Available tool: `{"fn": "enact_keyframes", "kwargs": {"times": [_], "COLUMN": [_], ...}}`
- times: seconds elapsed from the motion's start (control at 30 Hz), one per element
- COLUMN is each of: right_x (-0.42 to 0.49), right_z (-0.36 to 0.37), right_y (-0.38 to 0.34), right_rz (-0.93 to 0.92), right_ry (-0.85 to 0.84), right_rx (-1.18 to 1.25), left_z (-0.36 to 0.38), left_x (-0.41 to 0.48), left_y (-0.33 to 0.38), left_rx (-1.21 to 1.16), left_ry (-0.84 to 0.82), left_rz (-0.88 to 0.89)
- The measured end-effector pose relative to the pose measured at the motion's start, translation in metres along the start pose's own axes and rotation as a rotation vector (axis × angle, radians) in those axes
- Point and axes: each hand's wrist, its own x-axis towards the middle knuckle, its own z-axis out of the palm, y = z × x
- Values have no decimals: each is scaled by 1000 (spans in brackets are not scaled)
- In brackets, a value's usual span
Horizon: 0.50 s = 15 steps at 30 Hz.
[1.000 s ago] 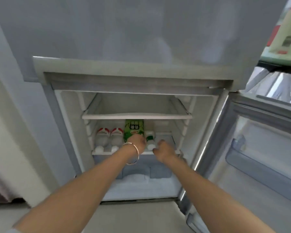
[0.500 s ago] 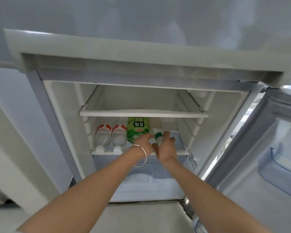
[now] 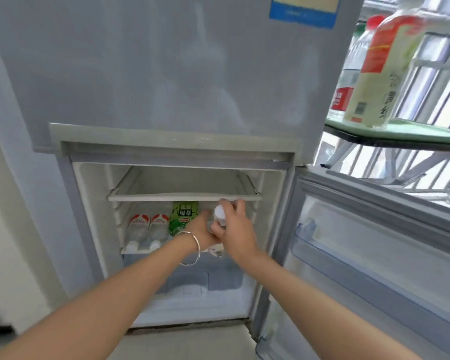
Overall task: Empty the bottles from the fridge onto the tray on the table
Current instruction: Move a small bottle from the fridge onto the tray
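The fridge's lower compartment is open. On its lower shelf (image 3: 140,250) lie two clear water bottles with red labels (image 3: 148,227) and a green-labelled bottle (image 3: 182,216). My right hand (image 3: 235,229) is shut on a small clear bottle with a white cap (image 3: 219,212), lifted just below the upper shelf (image 3: 185,196). My left hand (image 3: 202,231), with a silver bangle at the wrist, reaches in beside the green bottle, its fingers hidden behind my right hand. A green tray (image 3: 411,129) at the upper right carries a large white-and-red bottle (image 3: 382,71) and a clear bottle (image 3: 348,81).
The fridge door (image 3: 379,255) stands open at the right with clear door bins. The closed upper door (image 3: 166,63) fills the top of the view. A crisper drawer (image 3: 205,279) sits under the lower shelf. Window bars show behind the tray.
My right hand has closed on the small white-capped bottle and lifted it off the lower shelf. The view has tilted up, bringing the tray into sight.
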Motion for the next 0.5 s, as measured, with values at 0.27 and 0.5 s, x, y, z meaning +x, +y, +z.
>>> {"fn": "enact_keyframes", "kwargs": {"times": [0.27, 0.5], "right_x": [-28, -59], "right_z": [-103, -221], "right_y": [-59, -61], "right_rz": [-110, -223], "right_ry": [73, 231], "right_rx": [183, 277], "left_z": [-64, -104], "left_x": [-93, -137], "left_y": [95, 198], "left_rx": [169, -105], "left_ry": [125, -12], "left_rz": [31, 181]}}
